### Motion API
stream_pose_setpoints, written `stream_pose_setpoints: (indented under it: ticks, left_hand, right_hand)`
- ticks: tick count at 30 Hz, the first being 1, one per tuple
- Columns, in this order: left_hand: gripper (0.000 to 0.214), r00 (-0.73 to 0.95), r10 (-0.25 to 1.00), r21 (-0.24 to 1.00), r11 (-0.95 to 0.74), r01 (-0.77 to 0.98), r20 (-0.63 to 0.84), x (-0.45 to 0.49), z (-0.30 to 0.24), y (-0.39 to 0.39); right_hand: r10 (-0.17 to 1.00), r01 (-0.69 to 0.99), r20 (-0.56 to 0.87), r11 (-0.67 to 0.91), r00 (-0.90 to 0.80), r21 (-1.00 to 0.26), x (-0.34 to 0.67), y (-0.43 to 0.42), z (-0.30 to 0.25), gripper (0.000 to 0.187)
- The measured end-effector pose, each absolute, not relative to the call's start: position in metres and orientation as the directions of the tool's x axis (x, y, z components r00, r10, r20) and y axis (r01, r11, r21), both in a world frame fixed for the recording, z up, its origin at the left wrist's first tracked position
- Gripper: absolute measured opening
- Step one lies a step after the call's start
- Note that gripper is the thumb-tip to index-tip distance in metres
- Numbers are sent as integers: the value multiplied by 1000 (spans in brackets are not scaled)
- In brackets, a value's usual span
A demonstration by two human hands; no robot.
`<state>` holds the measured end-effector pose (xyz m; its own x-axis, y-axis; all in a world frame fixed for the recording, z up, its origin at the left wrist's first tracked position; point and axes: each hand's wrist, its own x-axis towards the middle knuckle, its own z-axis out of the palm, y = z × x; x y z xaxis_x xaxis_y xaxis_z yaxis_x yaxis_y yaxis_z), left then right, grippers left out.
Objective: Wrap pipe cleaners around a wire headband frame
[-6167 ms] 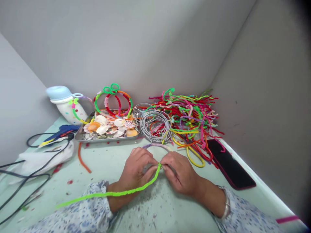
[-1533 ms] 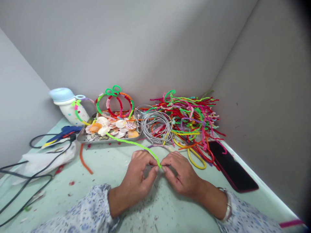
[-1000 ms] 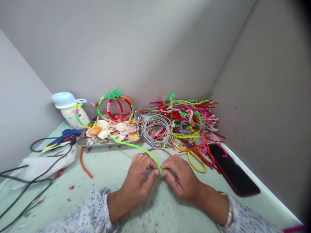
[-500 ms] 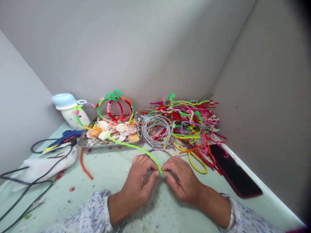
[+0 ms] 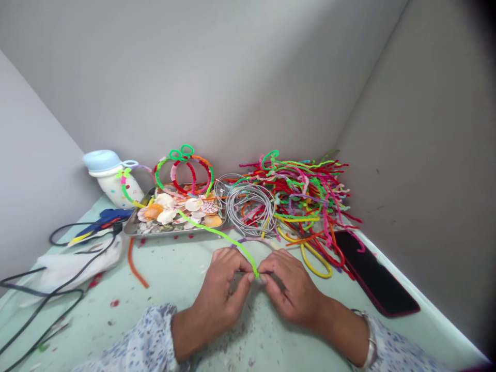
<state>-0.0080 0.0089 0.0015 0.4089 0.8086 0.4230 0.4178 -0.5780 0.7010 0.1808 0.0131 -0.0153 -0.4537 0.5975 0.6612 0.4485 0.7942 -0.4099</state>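
A lime-green pipe cleaner (image 5: 227,236) stretches from above the shell tray down to my fingertips, its near end bent at the pinch. My left hand (image 5: 222,289) pinches that end between thumb and forefinger. From the other side, my right hand (image 5: 292,287) pinches at the same spot, fingertips almost touching. Behind the knuckles arcs a thin hoop (image 5: 253,239), wrapped in pale purple and white; a dark thin line, perhaps its bare part, shows at the fingertips. The hands hide most of the hoop.
Behind lie a metal tray (image 5: 174,235) of shells with finished pipe-cleaner rings (image 5: 194,175), coiled grey wire (image 5: 250,212), and a heap of coloured pipe cleaners (image 5: 310,186). A phone (image 5: 377,279) is at right. Left are a bottle (image 5: 116,183), black cable (image 5: 58,289) and plastic bag (image 5: 83,266).
The free far end of the lime-green pipe cleaner has swung slightly to the right and shifted over the shells. Both hands keep the same pinch in nearly the same place.
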Motion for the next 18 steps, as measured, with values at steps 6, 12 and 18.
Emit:
stream_pose_setpoints:
  ticks: [6,12,18]
  left_hand:
    - [11,398,818,708,-565,423,414,-7,0,8]
    - [11,389,829,723,-549,420,403,-7,0,8]
    - [7,399,821,728,-557,400,409,-8,1,10]
  right_hand:
    - [601,448,654,793,-460,-413,180,13,-16,11]
    - [607,446,653,788,-453,-424,180,13,-15,11]
    - [620,439,650,780,-439,-447,181,13,-18,12]
